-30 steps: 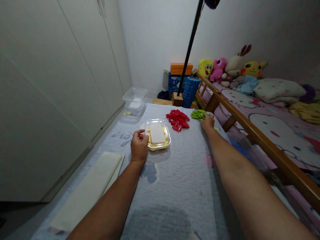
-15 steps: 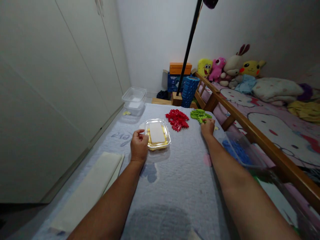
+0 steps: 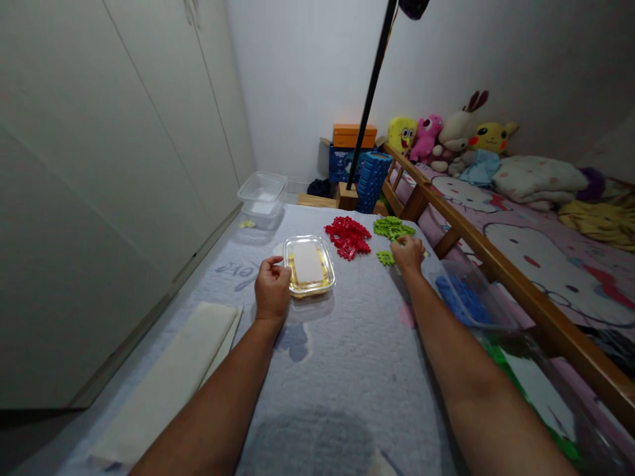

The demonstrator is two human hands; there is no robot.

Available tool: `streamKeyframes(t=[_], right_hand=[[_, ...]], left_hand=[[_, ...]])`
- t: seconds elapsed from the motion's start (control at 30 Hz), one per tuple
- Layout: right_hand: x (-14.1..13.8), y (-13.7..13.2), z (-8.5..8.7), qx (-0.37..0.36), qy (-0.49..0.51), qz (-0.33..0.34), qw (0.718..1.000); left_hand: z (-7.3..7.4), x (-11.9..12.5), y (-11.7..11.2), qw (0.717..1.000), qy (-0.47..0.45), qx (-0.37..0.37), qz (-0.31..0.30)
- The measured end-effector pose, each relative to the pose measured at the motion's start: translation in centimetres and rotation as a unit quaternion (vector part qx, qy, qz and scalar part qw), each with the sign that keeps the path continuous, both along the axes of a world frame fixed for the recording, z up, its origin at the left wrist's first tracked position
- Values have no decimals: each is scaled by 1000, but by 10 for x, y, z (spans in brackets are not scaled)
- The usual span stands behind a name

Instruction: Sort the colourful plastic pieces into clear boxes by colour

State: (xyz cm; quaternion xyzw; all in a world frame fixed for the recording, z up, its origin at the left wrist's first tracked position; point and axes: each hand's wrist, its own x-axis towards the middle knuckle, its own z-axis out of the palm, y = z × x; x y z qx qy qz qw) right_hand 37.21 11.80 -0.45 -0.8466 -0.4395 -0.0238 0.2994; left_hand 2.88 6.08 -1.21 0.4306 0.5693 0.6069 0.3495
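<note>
My left hand (image 3: 272, 289) is curled at the left edge of a lidded clear box (image 3: 308, 265) that holds yellow pieces, with its fingers against the rim. My right hand (image 3: 407, 254) rests closed on the quilt just this side of the green pile (image 3: 391, 228). A few green pieces (image 3: 384, 257) lie against its fingers; whether it grips any is hidden. A pile of red pieces (image 3: 347, 237) lies between the box and the green pile.
Stacked empty clear boxes (image 3: 261, 196) stand at the far left of the grey quilt (image 3: 342, 370). A clear box of blue pieces (image 3: 466, 299) sits by my right forearm. A wooden bed rail (image 3: 501, 274) runs along the right, wardrobe doors (image 3: 99, 165) along the left.
My right hand has drawn back from the green pile toward me, and a few green pieces now lie apart from the pile beside it. The left hand stays at the box.
</note>
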Motion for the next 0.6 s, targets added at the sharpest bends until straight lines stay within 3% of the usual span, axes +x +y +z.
streamKeyframes(t=[0.1, 0.3, 0.6], right_hand=[[11, 24, 5, 7, -10, -7, 1000], [27, 52, 4, -109, -5, 14, 994], [18, 35, -1, -160, -36, 16, 986]], left_hand=[[0, 0, 0, 1000, 1, 0, -1], [-4, -1, 1, 1000, -8, 7, -8], [-6, -1, 3, 1000, -18, 10, 3]])
